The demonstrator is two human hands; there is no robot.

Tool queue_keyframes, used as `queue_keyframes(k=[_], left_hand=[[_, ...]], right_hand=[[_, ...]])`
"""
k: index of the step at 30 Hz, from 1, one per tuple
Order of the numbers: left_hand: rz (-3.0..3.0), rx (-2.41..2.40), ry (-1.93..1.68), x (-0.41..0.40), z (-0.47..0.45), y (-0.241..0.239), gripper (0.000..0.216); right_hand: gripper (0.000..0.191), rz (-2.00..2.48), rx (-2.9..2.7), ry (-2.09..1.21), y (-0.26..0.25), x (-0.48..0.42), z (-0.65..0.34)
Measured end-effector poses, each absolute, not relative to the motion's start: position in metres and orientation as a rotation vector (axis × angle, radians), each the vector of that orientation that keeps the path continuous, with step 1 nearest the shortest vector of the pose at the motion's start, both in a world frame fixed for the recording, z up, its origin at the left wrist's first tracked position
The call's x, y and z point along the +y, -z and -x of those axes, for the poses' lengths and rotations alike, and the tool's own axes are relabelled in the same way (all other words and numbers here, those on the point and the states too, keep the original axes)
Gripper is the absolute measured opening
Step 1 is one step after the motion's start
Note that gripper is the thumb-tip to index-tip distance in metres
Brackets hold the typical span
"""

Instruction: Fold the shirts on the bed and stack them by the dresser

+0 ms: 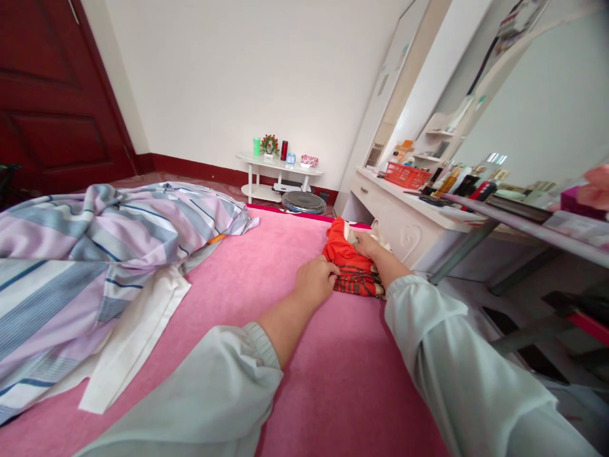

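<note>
A folded red-orange garment point(351, 263) with a plaid part lies near the right edge of the pink bed point(266, 298). My left hand point(315, 279) has its fingers curled and pinches the garment's near left edge. Across the top of the bundle lies my right hand point(368, 244), its fingers closed on the cloth. Both arms wear pale long sleeves.
A striped purple, blue and white quilt point(95, 254) is heaped on the bed's left side. A white dressing table point(413, 216) with a red basket point(406, 175) and bottles stands to the right. A small white table point(278, 170) and a dark red door point(52, 95) are beyond.
</note>
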State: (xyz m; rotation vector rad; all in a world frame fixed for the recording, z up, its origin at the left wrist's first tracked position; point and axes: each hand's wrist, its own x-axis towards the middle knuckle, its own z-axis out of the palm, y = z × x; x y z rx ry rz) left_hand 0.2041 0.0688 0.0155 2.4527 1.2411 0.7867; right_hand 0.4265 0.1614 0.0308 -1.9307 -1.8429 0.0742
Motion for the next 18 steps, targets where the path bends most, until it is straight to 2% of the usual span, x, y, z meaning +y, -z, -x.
queue_keyframes(k=[9,14,18], left_hand=[[-2.425,1.266,-0.838,0.071,-0.206,-0.014,0.029],[-2.472,1.308,-0.827,0.070,-0.206,-0.013,0.036],[-2.543,1.327,-0.804,0.069,-0.206,-0.011,0.043]], right_hand=[[0.038,1.747,-1.543,0.389,-0.032,0.153,-0.419],[0.064,1.656,-1.789,0.073,-0.036,0.162,-0.436],[0.052,1.747,-1.841,0.100,-0.028,0.138,-0.452]])
